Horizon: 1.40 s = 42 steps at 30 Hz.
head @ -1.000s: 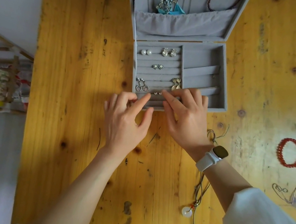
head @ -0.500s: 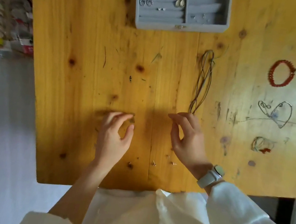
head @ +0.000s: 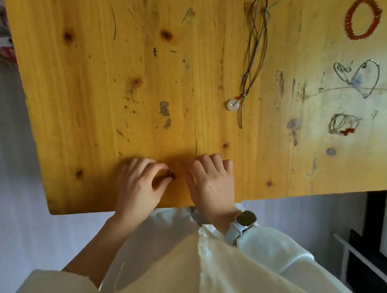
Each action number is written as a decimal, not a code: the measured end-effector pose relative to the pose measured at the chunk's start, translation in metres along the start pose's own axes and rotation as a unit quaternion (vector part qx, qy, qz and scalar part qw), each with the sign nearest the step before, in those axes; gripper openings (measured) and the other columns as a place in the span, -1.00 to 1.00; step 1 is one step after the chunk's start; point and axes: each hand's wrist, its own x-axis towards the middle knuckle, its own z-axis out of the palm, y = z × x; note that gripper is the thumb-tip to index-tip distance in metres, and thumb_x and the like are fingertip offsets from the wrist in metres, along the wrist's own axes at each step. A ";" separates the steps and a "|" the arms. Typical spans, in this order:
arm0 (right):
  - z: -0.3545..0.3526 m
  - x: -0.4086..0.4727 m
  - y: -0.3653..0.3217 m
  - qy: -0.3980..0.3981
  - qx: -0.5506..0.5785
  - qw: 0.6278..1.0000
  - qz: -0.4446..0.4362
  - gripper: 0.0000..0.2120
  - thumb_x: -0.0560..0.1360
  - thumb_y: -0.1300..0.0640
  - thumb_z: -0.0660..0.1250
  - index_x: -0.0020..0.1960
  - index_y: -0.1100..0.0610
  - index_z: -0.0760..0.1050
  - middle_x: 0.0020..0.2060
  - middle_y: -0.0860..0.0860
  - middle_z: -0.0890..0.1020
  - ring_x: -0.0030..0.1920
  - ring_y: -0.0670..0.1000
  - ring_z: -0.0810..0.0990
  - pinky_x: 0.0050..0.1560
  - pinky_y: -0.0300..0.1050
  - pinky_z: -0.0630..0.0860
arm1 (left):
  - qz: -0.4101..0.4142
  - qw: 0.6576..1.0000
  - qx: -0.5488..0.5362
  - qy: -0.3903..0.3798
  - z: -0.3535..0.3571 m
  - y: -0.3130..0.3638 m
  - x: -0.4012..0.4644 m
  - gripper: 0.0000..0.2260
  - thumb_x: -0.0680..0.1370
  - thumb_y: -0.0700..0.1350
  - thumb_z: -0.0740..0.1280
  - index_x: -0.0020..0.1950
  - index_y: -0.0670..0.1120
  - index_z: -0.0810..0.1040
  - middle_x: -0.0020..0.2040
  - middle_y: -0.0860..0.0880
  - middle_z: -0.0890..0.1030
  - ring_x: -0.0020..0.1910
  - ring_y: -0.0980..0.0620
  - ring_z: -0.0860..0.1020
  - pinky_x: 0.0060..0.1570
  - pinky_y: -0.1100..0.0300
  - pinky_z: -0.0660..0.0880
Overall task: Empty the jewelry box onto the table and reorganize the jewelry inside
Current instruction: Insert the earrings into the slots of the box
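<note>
Two hands on the table [head: 96, 80]: left hand [head: 139, 186] pinching a tiny metal piece [head: 171, 173], right hand [head: 211, 184] open.

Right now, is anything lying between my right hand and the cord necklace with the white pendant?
Nothing visible. Only bare table separates the right hand from the cord necklace, whose white pendant lies straight beyond the fingers.

The table [head: 99, 60] is knotty, scuffed, varnished wood; the red bracelet [head: 362, 19] is beaded, the necklace [head: 256, 44] corded.
</note>
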 end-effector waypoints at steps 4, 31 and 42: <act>0.016 -0.003 -0.016 0.040 -0.024 0.998 0.053 -0.96 0.36 0.17 0.38 -0.25 0.11 0.53 -0.37 0.02 0.52 -0.23 0.05 0.30 -0.24 -0.07 0.16 | 0.057 0.998 0.021 0.023 0.003 -0.009 0.004 -0.88 0.44 -0.03 0.35 -0.15 -0.05 0.63 -0.17 -0.02 0.59 -0.15 -0.02 0.46 -0.21 0.05 0.32; -0.068 0.048 0.002 0.114 0.282 0.896 0.323 -0.81 0.51 0.31 0.20 0.02 0.20 0.55 -0.07 0.07 0.59 -0.13 -0.07 0.50 -0.08 -0.27 0.44 | -0.200 0.886 -0.417 0.031 -0.082 0.016 0.105 -0.91 0.52 -0.25 0.33 -0.11 -0.06 0.54 -0.22 0.04 0.62 -0.32 0.23 0.54 -0.21 0.37 0.47; -0.090 0.173 0.027 0.109 0.344 0.892 0.273 -0.83 0.48 0.31 0.22 -0.01 0.20 0.55 -0.21 -0.02 0.54 -0.22 -0.10 0.47 -0.21 -0.35 0.38 | -0.214 0.865 -0.443 0.100 -0.096 0.038 0.218 -0.89 0.49 -0.29 0.34 -0.04 -0.12 0.57 -0.19 0.01 0.63 -0.32 0.24 0.56 -0.19 0.37 0.47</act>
